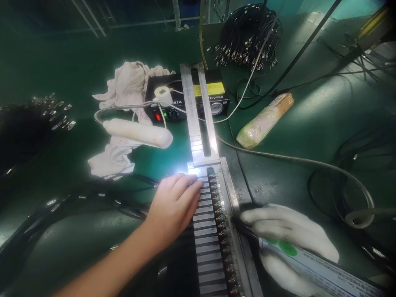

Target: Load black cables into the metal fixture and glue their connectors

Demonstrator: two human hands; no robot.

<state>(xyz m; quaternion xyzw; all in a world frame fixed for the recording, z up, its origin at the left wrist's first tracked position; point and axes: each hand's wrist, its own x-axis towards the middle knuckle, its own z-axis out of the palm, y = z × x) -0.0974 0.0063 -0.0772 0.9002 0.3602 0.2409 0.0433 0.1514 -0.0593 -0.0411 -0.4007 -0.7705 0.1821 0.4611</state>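
Crossing the green tabletop, a slotted metal fixture reaches in front of a black control box; a labelled tube sits clasped in the gloved right hand, while the bare left hand touches the slots, its pinch hidden, near copper-coloured wire ends.

A bare left hand touches a long, slotted metal fixture on a green table. Beside it, the white-gloved right hand grips a labelled, tube-shaped tool; a black control box sits beyond.
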